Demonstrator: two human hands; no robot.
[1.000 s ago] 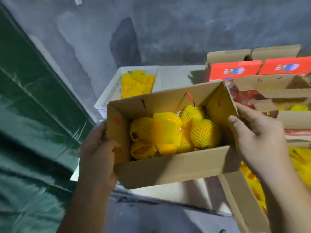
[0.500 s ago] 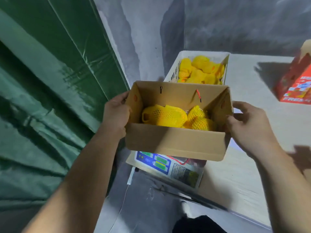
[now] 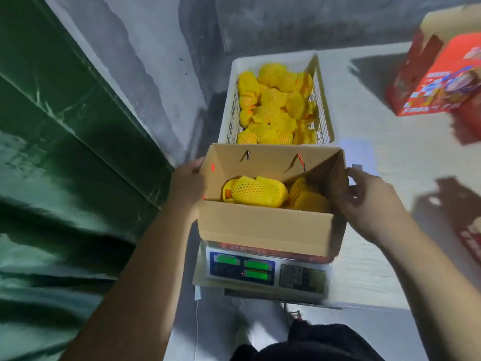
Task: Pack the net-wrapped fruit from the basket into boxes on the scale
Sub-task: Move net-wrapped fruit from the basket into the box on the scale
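An open brown cardboard box point(image 3: 265, 227) sits on a digital scale point(image 3: 260, 269) with lit green displays. Inside lie several fruits in yellow foam net point(image 3: 255, 191). My left hand point(image 3: 186, 185) grips the box's left end wall. My right hand point(image 3: 369, 201) holds the right end wall, thumb at the top edge. Behind the box stands a white plastic basket point(image 3: 322, 105) heaped with more net-wrapped yellow fruit point(image 3: 276, 105).
A green tarp point(image 3: 65, 152) hangs along the left. A red printed carton point(image 3: 437, 82) stands at the far right on the pale table point(image 3: 377, 157), another red box point(image 3: 471, 235) at the right edge. Grey wall behind.
The box came down and leftward from in front of the red cartons onto the scale. Both hands stayed on its ends throughout.
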